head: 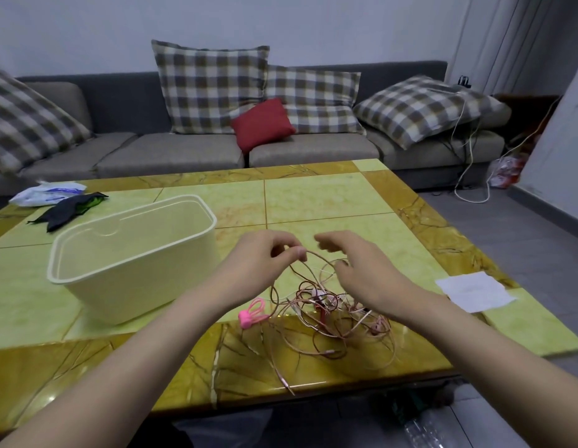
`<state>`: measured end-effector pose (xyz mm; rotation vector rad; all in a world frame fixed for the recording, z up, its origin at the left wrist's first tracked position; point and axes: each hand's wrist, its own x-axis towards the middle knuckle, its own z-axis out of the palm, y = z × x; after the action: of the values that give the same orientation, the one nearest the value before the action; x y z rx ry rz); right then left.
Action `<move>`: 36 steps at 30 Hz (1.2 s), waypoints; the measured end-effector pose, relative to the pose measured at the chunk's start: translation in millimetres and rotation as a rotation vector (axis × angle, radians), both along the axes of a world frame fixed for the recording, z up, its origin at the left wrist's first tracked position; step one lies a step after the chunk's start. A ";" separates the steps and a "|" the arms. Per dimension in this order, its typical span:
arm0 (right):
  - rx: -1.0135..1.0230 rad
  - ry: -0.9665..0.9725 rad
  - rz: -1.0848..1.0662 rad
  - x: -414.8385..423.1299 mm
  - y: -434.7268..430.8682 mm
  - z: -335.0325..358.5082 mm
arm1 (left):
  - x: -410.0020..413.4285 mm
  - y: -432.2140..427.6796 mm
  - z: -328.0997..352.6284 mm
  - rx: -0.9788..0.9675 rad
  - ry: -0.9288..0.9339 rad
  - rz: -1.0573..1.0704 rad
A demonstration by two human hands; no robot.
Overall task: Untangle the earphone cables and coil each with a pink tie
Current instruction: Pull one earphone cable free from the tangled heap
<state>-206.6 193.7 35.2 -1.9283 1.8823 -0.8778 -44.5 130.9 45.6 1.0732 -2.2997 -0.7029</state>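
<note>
A tangle of thin rose-gold earphone cables (332, 321) lies on the yellow-green table near its front edge. My left hand (265, 260) pinches a raised loop of cable between thumb and fingers. My right hand (355, 266) hovers beside it with curled fingers over the same loop; whether it holds a strand is unclear. Pink ties (251, 313) lie on the table just left of the tangle, touching its outer strands.
A cream plastic bin (132, 253) stands open on the table to the left. A white paper sheet (475, 291) lies at the right edge. A dark cloth (67, 210) and a white packet (46, 194) sit at the far left. A grey sofa with cushions is behind.
</note>
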 end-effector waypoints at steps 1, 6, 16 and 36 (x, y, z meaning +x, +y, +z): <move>0.008 -0.071 0.045 9.3 0.9 4.6 | -3.4 0.9 2.0 -0.026 -0.006 -0.013; 0.026 0.032 0.062 21.8 -1.0 6.4 | -5.2 -2.7 0.6 -0.041 -0.018 -0.023; -0.004 0.066 -0.367 -41.1 -11.6 -8.0 | 34.7 -26.4 -68.6 0.212 -0.199 0.074; 0.148 -0.202 0.034 20.4 -14.0 -19.7 | -17.5 -9.6 -27.3 -0.216 -0.201 -0.061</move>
<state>-186.2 179.6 15.5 -1.7113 1.7403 -0.8624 -62.0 121.3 18.3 1.0155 -2.5199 -0.3706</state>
